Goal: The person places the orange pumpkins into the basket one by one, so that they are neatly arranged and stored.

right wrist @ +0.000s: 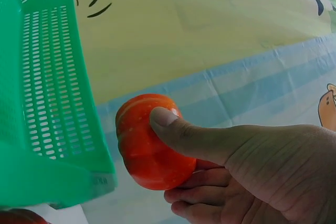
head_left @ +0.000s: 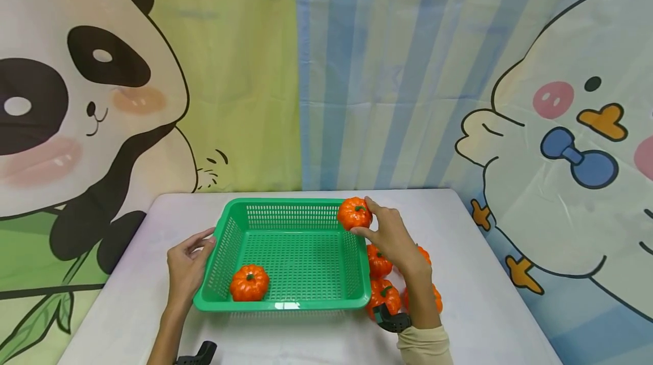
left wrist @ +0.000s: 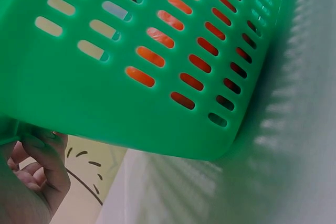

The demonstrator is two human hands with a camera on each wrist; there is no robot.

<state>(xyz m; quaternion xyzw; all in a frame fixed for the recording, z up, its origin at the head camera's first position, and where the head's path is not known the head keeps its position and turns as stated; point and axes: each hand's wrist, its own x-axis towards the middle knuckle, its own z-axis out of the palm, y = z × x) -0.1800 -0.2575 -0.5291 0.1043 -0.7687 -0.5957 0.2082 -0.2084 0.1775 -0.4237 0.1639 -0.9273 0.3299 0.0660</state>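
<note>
A small orange pumpkin (head_left: 354, 213) is pinched between the thumb and fingers of my right hand (head_left: 393, 237), above the back right corner of a green plastic basket (head_left: 285, 305). In the right wrist view the thumb presses on the pumpkin's (right wrist: 152, 156) ribbed side, beside the basket wall (right wrist: 55, 77). My left hand (head_left: 187, 268) holds the basket's left rim. The left wrist view shows its curled fingers (left wrist: 50, 166) at that rim. Another orange pumpkin (head_left: 249, 283) sits inside the basket at the front left, and shows through the slots in the left wrist view.
Several more orange pumpkins (head_left: 385, 295) lie on the white table (head_left: 484, 297) just right of the basket, partly hidden under my right forearm. Behind the table hangs a curtain (head_left: 347, 127) printed with cartoon animals. Dark bands (head_left: 391, 318) are on both wrists.
</note>
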